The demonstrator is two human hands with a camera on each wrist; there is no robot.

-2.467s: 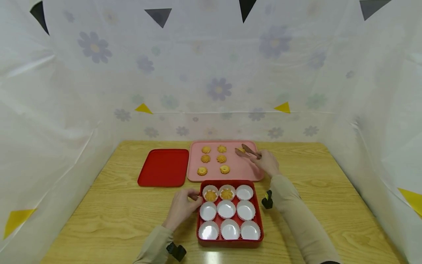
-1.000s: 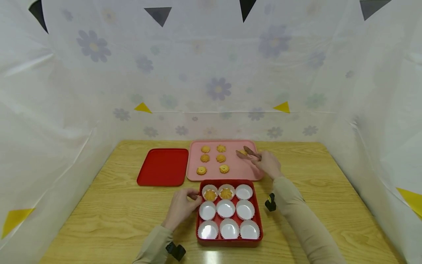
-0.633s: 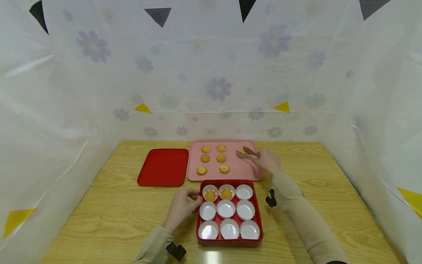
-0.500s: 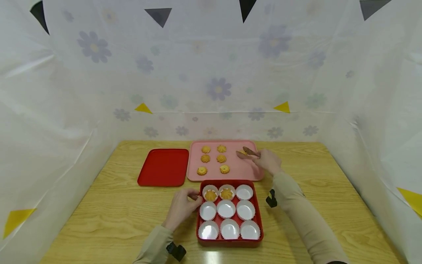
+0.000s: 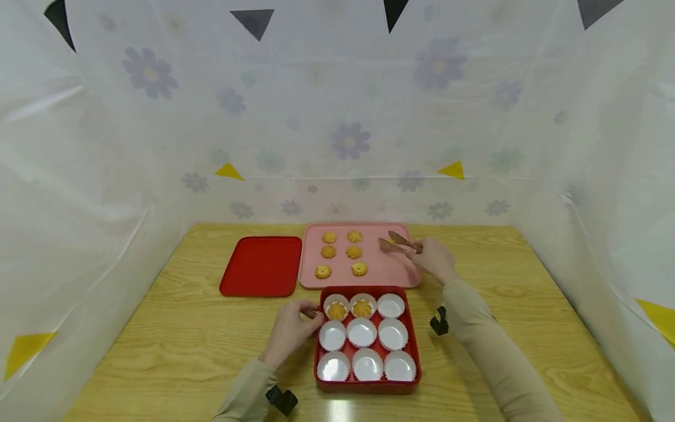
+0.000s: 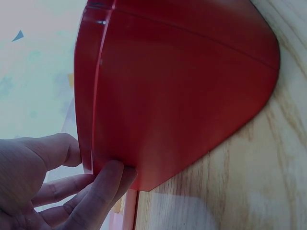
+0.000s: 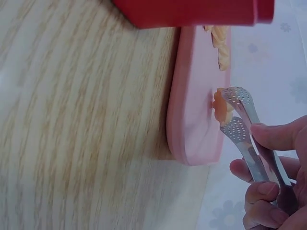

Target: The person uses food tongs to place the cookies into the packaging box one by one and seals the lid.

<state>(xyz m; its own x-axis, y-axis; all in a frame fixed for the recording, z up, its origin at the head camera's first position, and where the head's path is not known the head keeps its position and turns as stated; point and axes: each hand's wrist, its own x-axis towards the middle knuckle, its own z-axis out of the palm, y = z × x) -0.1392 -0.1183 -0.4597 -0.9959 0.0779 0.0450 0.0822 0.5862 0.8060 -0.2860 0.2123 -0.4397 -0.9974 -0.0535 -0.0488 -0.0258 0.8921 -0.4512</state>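
At the left rim of the red box, my left hand holds on; the left wrist view has the thumb at the rim and the fingers against the outer wall. The box holds several white paper cups. Two cups at the back left contain piped cookies. Over the right part of the pink tray, my right hand grips perforated metal tongs. A cookie lies between the tong tips, close to the tray surface, partly hidden by them in the head view.
Several more cookies lie in rows on the left half of the pink tray. Left of it is a flat red tray or lid. The box stands just in front of the pink tray on the wooden table. White curtains surround the table.
My right hand and the tongs have shifted slightly right, and the cookie between the tips shows less. My left hand stays on the box rim.
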